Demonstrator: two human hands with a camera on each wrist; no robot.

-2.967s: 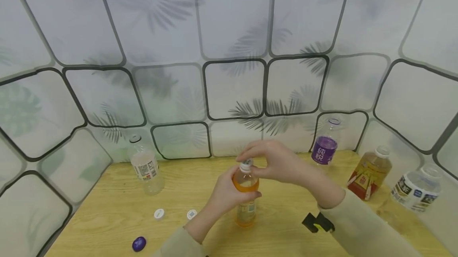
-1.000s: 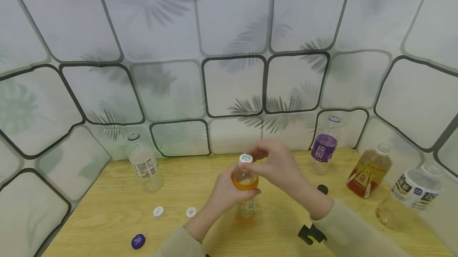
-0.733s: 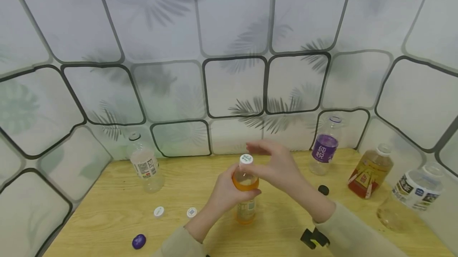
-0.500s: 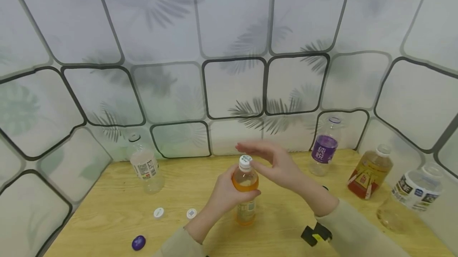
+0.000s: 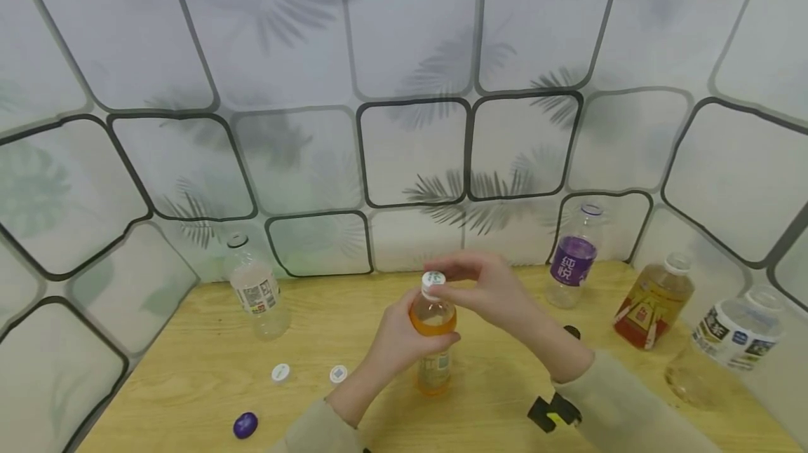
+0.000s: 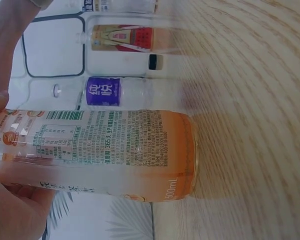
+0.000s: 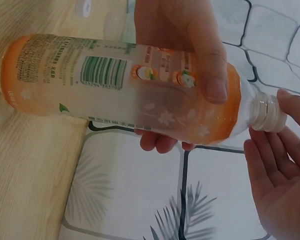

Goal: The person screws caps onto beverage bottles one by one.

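Note:
A clear plastic bottle [image 5: 434, 372] with an orange-edged label stands upright on the table, its base down on the wood in the left wrist view [image 6: 187, 155]. My left hand [image 5: 404, 337] wraps round its upper body, thumb across the label in the right wrist view. On the bottle's mouth sits a white cap [image 5: 433, 279] with green print. My right hand [image 5: 489, 292] reaches in from the right and pinches this cap between thumb and fingers, also visible in the right wrist view beside the ridged neck [image 7: 261, 111].
Two white caps [image 5: 280, 372] [image 5: 338, 374] and a purple cap [image 5: 245, 426] lie left. A dark cap [image 5: 571, 332] lies behind the right forearm. Uncapped bottles stand around: one left [image 5: 255, 299], a purple-labelled one [image 5: 573, 261], a red-yellow one [image 5: 653, 306] and a wide one [image 5: 732, 341].
My right fingers spread off the cap about half a second ago and have come back round it. The left hand and the bottle have stayed in place.

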